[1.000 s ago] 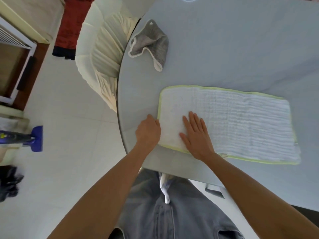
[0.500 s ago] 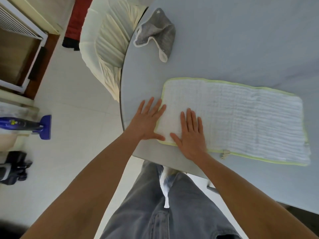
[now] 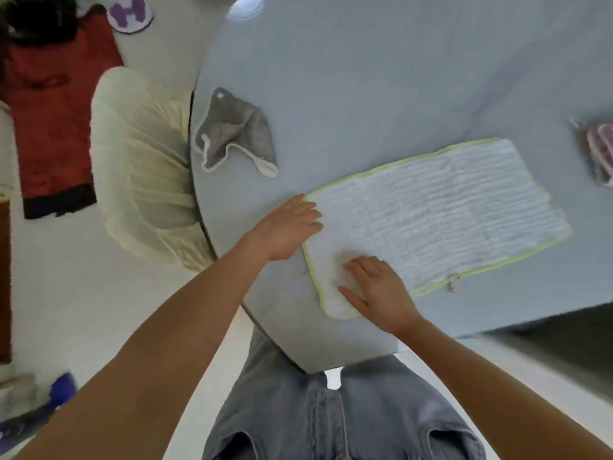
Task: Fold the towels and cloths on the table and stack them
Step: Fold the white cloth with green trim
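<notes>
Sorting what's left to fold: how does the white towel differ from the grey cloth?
The white towel lies spread flat as a long rectangle; the grey cloth sits crumpled. The towel is far larger. It has a yellow-green edge, the cloth a white one. Both hands, left and right, rest on the towel; nothing touches the cloth. Both lie on the table.

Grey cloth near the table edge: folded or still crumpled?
Crumpled. The grey cloth lies bunched with uneven creases and one white-lined corner flopped over; neither hand touches it.
</notes>
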### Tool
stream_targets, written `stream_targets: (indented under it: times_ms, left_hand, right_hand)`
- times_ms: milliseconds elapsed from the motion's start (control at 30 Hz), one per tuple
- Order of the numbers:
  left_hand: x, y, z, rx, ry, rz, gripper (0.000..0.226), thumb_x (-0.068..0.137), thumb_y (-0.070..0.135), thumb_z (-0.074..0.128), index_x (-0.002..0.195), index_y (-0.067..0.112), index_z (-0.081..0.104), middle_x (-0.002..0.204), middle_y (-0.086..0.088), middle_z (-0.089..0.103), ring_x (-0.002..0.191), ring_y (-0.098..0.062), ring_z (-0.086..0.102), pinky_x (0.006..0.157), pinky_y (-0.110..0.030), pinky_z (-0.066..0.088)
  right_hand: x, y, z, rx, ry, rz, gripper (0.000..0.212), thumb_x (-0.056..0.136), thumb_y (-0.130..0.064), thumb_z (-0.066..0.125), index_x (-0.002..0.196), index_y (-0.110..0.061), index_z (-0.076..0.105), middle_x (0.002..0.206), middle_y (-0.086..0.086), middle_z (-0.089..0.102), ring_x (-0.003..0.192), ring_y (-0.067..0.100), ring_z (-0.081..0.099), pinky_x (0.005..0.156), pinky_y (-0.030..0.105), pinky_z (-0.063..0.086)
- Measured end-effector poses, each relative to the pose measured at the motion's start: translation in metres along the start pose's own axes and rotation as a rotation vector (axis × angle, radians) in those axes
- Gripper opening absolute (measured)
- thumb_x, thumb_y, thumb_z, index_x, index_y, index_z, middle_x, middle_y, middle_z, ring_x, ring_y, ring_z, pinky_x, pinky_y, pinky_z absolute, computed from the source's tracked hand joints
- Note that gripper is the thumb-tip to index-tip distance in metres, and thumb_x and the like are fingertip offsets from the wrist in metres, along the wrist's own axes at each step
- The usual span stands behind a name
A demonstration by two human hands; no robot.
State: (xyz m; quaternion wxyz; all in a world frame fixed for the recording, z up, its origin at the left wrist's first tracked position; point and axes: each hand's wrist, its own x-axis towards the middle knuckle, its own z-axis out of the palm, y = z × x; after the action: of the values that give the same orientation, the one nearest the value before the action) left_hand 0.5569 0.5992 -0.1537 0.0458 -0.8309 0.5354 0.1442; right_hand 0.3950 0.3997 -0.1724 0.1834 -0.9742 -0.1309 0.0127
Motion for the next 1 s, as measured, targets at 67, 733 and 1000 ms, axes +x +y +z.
stream_targets:
  times_ms: [67,733,1000]
  left_hand:
    - [0.015,-0.013,-0.013,-0.029,-0.148,0.087,0.053,0.077,0.001,0.061,0.128,0.01,0.054,0.134,-0.01,0.048,0.124,-0.028,0.046,0.11,-0.039,0.03]
    - [0.045,-0.021,-0.053,0.111,-0.074,0.183,0.025,0.087,0.013,0.048,0.112,0.011,0.053,0.108,-0.01,0.061,0.099,-0.032,0.059,0.069,-0.033,0.032]
    - [0.061,-0.029,-0.079,-0.001,-0.536,0.238,0.026,0.084,0.011,0.054,0.101,0.025,0.069,0.107,0.001,0.064,0.09,-0.019,0.06,0.072,-0.029,0.049]
  right_hand:
    - [0.002,-0.025,0.007,-0.012,0.028,0.12,0.034,0.089,-0.043,0.047,0.091,-0.011,0.06,0.085,0.003,0.059,0.075,0.023,0.056,0.062,0.032,0.047]
    - [0.01,-0.052,-0.032,0.449,0.067,1.071,0.017,0.086,-0.004,0.05,0.09,-0.008,0.066,0.084,0.007,0.065,0.078,0.023,0.06,0.064,0.029,0.045]
    - [0.015,-0.05,-0.059,0.603,-0.476,0.946,0.018,0.084,-0.008,0.057,0.086,-0.018,0.072,0.083,0.003,0.072,0.074,0.012,0.064,0.075,0.025,0.053]
